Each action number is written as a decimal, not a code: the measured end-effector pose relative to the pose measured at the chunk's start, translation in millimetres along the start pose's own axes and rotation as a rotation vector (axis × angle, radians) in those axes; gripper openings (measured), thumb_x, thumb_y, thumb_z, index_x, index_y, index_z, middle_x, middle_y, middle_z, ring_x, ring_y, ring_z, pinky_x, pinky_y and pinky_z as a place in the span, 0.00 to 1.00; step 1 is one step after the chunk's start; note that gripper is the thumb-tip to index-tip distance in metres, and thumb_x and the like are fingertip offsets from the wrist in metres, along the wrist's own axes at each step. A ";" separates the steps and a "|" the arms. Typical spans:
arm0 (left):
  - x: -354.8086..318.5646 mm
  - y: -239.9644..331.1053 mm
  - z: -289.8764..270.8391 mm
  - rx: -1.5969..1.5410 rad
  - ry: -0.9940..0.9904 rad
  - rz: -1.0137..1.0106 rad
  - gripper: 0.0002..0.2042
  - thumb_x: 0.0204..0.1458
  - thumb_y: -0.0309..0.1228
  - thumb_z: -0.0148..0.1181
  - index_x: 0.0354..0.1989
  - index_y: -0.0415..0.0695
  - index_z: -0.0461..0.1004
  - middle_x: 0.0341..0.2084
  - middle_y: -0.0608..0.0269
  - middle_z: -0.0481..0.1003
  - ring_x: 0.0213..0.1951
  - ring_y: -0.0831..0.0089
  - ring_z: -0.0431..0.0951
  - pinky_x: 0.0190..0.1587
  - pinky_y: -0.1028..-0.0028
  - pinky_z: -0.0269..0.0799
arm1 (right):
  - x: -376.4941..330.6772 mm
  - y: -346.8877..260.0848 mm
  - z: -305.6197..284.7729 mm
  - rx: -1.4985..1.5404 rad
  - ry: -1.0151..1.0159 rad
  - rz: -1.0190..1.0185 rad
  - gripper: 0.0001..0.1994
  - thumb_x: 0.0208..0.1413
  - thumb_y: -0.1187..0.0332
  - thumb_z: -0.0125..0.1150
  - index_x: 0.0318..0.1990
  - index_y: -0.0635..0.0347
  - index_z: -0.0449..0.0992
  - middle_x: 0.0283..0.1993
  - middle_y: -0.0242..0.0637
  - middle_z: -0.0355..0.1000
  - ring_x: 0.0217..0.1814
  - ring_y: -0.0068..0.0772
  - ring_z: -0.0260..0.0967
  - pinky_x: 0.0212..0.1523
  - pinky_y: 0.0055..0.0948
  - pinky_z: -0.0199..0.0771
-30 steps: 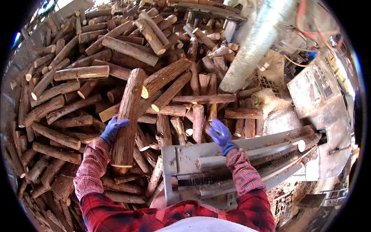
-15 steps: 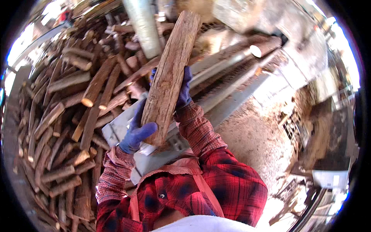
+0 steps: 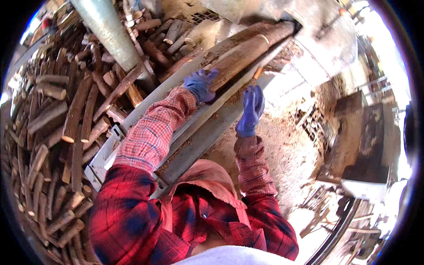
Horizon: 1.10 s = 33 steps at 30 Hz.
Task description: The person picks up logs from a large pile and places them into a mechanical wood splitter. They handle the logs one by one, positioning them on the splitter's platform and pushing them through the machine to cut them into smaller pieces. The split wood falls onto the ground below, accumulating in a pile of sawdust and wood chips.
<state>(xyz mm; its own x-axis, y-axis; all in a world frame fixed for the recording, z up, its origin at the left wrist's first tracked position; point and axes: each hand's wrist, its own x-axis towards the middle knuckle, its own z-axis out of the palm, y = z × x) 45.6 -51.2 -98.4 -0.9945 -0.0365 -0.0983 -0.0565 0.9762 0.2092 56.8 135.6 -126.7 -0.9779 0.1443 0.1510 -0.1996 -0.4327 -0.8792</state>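
Note:
A bark-covered log (image 3: 236, 62) lies lengthwise in a metal trough (image 3: 176, 137) that slants up to the right. Its far end meets another log (image 3: 279, 35) farther along. My left hand (image 3: 201, 85), in a blue-purple glove, grips the near end of the log, fingers over its top. Off the log, my right hand (image 3: 251, 108), gloved alike, is raised over the trough's right edge with its fingers stretched out and nothing in them.
A big pile of cut logs (image 3: 48, 117) fills the left side. A thick metal pipe (image 3: 108, 35) stands behind the trough. The trough runs to a dark opening (image 3: 291, 24) in a pale metal housing (image 3: 327, 44). Sawdust (image 3: 282, 145) and wood scraps cover the floor at right.
The log, held up in both hands before, now lies in the trough behind the other log. My right hand has let go and moved right; my left hand has shifted forward and right.

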 end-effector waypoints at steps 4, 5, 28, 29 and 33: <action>-2.9 -64.1 22.8 -0.262 0.285 0.335 0.31 0.39 0.48 0.67 0.54 0.50 0.71 0.50 0.48 0.72 0.53 0.52 0.72 0.54 0.58 0.69 | -40.4 20.4 86.7 0.014 -0.300 -0.076 0.22 0.64 0.64 0.53 0.61 0.64 0.64 0.58 0.41 0.67 0.60 0.41 0.64 0.66 0.36 0.59; -41.3 -51.0 -9.6 -0.307 0.185 0.431 0.30 0.41 0.47 0.66 0.54 0.47 0.71 0.50 0.48 0.72 0.54 0.52 0.71 0.56 0.59 0.67 | -32.3 21.6 79.8 -0.384 -0.392 -0.348 0.19 0.64 0.64 0.52 0.58 0.67 0.67 0.56 0.42 0.68 0.60 0.42 0.64 0.64 0.37 0.59; -633.3 -623.8 132.2 0.092 -0.043 -1.168 0.56 0.33 0.54 0.72 0.71 0.49 0.45 0.67 0.53 0.55 0.69 0.58 0.54 0.67 0.62 0.54 | -385.0 202.9 373.6 -1.172 -1.837 -0.187 0.27 0.55 0.39 0.54 0.31 0.56 0.82 0.29 0.49 0.77 0.34 0.48 0.77 0.37 0.40 0.73; -624.5 -637.9 128.4 0.115 -0.095 -1.164 0.59 0.31 0.53 0.74 0.72 0.51 0.42 0.68 0.53 0.53 0.70 0.59 0.52 0.68 0.61 0.53 | -378.1 209.1 376.6 -1.198 -1.834 0.007 0.27 0.55 0.40 0.56 0.30 0.58 0.82 0.29 0.50 0.77 0.33 0.47 0.75 0.37 0.39 0.72; -617.2 -686.4 139.5 -0.289 -0.235 -1.229 0.63 0.26 0.52 0.77 0.72 0.53 0.39 0.67 0.44 0.54 0.67 0.50 0.57 0.66 0.56 0.58 | -372.6 231.2 383.1 -1.097 -1.757 0.134 0.26 0.56 0.43 0.56 0.31 0.62 0.80 0.27 0.50 0.74 0.29 0.49 0.72 0.35 0.40 0.70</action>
<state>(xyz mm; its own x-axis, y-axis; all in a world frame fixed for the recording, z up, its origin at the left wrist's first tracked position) 710.6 -669.1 -317.1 -0.2383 -0.8082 -0.5385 -0.9675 0.2459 0.0591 351.4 -359.1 -213.1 -0.1182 -0.9359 -0.3320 -0.6764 0.3206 -0.6630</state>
